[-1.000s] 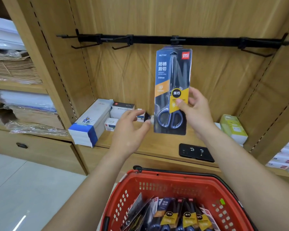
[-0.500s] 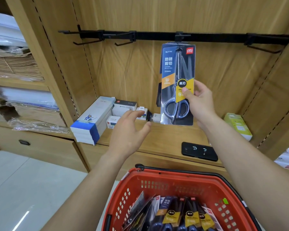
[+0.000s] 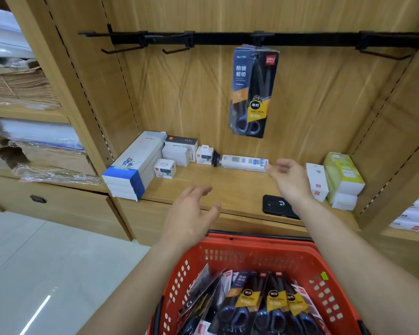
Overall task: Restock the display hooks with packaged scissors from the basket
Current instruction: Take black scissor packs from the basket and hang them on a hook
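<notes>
A packaged pair of scissors (image 3: 253, 93) hangs from the middle hook (image 3: 258, 41) of the black rail, with more packs behind it. Nothing touches it. My right hand (image 3: 288, 178) is below it, over the wooden shelf, fingers loose and holding nothing. My left hand (image 3: 191, 213) hovers lower and to the left, above the far rim of the red basket (image 3: 252, 252), also without anything in it. Inside the basket lie several packaged scissors (image 3: 259, 303). Two bare hooks (image 3: 153, 45) stand at the rail's left and one bare hook (image 3: 382, 53) at its right.
On the wooden shelf (image 3: 223, 189) sit a long blue-and-white box (image 3: 133, 170), small white boxes (image 3: 179, 151), a flat white pack (image 3: 244, 162), a black phone (image 3: 277, 205) and green-white boxes (image 3: 341, 177). Paper stacks (image 3: 20, 85) fill the left shelves. A grey floor lies at lower left.
My right hand let go of the scissors pack, which now hangs on the middle hook, and dropped toward the shelf. My left hand lowered slightly.
</notes>
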The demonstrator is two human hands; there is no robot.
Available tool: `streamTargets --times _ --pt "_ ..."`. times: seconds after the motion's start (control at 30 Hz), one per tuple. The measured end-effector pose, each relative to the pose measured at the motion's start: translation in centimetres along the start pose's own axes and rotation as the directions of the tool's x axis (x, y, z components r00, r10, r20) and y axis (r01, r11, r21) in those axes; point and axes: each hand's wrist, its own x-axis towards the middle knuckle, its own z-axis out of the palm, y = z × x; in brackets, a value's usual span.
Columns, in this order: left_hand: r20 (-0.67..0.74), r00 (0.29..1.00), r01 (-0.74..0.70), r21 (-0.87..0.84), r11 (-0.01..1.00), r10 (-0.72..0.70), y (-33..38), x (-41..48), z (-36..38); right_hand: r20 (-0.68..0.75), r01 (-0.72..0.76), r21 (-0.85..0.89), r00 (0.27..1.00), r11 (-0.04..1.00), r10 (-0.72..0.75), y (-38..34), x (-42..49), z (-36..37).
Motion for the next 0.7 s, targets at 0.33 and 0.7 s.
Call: streamTargets --times 0.33,0.7 --pt "0.502 0.844 0.122 0.162 0.979 -0.188 -4.5 -9.3 11.0 0.482 0.108 -0.553 0.850 0.826 0.212 15.8 -11.5 -1.7" --pt "0.728 0.641 0.162 0.181 0.970 -0.243 -5.9 -13.1 17.2 0.242 -0.195 -0.689 0.846 0.698 0.475 24.8 -14.9 -2.9"
